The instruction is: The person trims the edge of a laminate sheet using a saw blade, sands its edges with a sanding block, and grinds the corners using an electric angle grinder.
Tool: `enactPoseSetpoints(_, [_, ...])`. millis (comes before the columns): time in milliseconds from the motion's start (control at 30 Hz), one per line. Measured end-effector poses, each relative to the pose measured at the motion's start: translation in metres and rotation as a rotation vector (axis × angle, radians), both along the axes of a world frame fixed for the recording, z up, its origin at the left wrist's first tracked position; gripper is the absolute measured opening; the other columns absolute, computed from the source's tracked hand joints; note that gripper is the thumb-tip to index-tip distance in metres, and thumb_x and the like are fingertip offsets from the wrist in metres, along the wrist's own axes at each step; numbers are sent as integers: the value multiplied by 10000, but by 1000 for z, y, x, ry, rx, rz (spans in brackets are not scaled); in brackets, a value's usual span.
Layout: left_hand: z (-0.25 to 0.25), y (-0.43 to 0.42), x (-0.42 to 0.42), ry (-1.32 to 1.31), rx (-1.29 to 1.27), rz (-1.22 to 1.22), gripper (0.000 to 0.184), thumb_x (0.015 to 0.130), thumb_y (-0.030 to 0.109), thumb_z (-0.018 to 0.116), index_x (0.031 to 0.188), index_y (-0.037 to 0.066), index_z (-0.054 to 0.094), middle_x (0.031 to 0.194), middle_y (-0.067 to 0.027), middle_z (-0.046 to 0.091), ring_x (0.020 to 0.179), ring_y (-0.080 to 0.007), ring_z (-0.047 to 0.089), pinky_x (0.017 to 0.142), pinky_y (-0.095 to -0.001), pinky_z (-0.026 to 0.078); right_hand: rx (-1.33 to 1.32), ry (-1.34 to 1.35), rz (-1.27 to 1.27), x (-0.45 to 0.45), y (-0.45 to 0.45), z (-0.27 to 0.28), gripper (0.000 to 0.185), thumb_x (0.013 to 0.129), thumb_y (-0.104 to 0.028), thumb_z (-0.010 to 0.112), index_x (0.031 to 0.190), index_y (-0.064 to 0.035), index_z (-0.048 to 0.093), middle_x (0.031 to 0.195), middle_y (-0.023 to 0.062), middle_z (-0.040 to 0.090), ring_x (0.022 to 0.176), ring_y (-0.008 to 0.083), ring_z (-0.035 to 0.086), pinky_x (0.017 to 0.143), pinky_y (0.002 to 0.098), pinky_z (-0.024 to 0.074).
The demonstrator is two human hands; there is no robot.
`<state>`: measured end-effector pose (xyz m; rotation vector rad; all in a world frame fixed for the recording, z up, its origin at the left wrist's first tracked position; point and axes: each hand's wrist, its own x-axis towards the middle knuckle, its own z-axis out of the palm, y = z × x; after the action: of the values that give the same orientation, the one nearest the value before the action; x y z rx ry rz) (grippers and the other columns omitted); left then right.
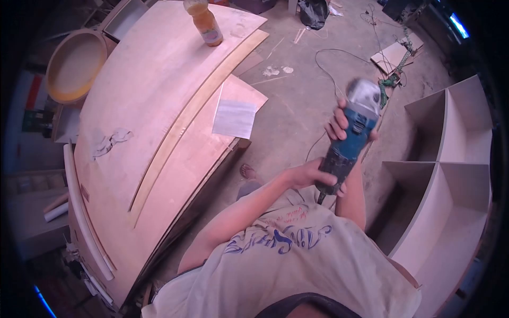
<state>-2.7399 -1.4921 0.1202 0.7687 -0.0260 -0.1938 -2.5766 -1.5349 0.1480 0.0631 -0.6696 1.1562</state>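
I hold a blue and black angle grinder (350,135) in front of my chest with its metal head pointing up and away. The head is blurred, so I cannot tell whether a disc is fitted. My right hand (339,123) wraps round the body from behind, just below the head, with fingers showing on the left side. Lower down, my left hand (318,177) grips the black rear end, thumb across the front. A cord comes out of the rear end.
To the left stands a plywood-topped table (122,164) with a curved wooden strip (183,127), a paper sheet (234,118) and a bottle (204,24). A shelf unit with open compartments (440,164) is at the right. Cable and a green bundle (389,82) lie on the floor.
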Motion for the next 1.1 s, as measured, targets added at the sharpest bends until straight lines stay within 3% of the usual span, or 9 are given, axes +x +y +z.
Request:
enactPoseSetpoints(67, [18,-3,6,-11,-201,44,521,793,151,774,1238,-8,556,1031,-147,671,925,-238,698,861,-386,574,-113,-118,26,-1,17,25,877,756,-508,800,1298,61,409,1014,130,575,791,222,613,741,338,532])
enactPoseSetpoints(133, [37,0,2,-9,6,176,508,782,159,781,1211,-6,568,1023,-140,670,911,-230,697,842,-378,578,-191,-280,106,5,13,45,852,836,-542,730,1323,74,401,1108,195,603,889,258,673,796,349,568])
enactPoseSetpoints(233, [38,20,3,-9,173,283,454,763,139,788,1144,-8,589,947,-116,674,845,-204,691,782,-349,575,-678,-448,-260,-20,-4,74,768,948,-513,609,1384,74,375,1230,239,593,993,288,684,856,357,576])
enactPoseSetpoints(267, [41,29,1,-10,244,316,442,760,133,788,1131,-8,592,925,-110,675,828,-200,689,771,-342,571,-643,-705,-545,-26,-1,65,699,1025,-416,516,1508,18,258,1331,232,549,1037,281,670,879,346,564])
enactPoseSetpoints(400, [39,35,-6,129,343,387,383,732,167,822,1008,-7,621,820,-61,668,747,-144,659,699,-297,538,-643,-585,-673,-38,5,67,745,1049,-300,512,1599,-117,44,1483,171,391,1252,223,498,1047,360,417])
enactPoseSetpoints(533, [36,35,-13,242,713,411,425,686,208,843,971,-21,628,817,-43,647,743,-126,614,698,-294,515,-698,-683,-905,-45,-2,52,678,1062,-290,456,1594,-104,79,1490,153,388,1296,234,452,1096,372,360])
enactPoseSetpoints(833, [47,24,-1,212,770,455,420,681,166,846,997,-21,641,819,-16,649,761,-92,588,717,-277,502,-755,-406,-867,-40,-7,27,608,1068,-292,447,1573,-134,147,1397,136,455,1112,175,566,916,311,500])
enactPoseSetpoints(933, [42,40,-8,289,550,282,401,690,171,844,981,-18,642,820,-21,651,763,-97,590,711,-280,502,-762,-390,-831,-44,-5,32,607,1059,-257,485,1564,-146,167,1381,142,465,1108,175,564,913,310,501])
enactPoseSetpoints(1100, [33,57,-12,242,710,241,382,692,181,841,954,-13,642,817,-24,653,749,-105,594,701,-290,504,-830,-424,-931,-52,11,23,590,1061,-262,492,1558,-181,184,1374,138,468,1116,179,558,918,310,499])
